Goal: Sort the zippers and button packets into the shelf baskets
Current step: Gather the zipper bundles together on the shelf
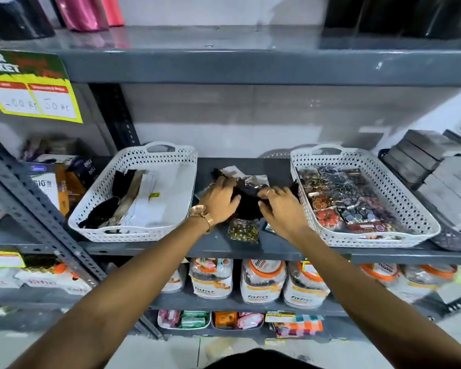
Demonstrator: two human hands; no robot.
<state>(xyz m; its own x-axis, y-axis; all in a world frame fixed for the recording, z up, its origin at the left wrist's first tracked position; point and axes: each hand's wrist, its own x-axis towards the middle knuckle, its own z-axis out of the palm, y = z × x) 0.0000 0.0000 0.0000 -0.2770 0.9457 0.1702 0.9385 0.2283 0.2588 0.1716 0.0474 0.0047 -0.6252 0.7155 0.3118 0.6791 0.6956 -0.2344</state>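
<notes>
Two white baskets sit on the grey shelf [218, 243]: the left basket [133, 233] holds zippers [123, 198], the right basket [383, 239] button packets [343, 198]. Between them lies a dark pile [246, 201]. The left hand [220, 199] and right hand [282, 206] rest on it, fingers curled; whether they grip anything is unclear. One gold packet [243, 230] lies near the pile.

White lattice baskets [133, 230] on a grey shelf [224, 246].

Below your shelf: orange-lidded jars [262, 280] in a row. Yellow price sign [35, 95] upper left. Grey boxes [421, 153] stacked far right. Pink rolls [88, 12] on top.
</notes>
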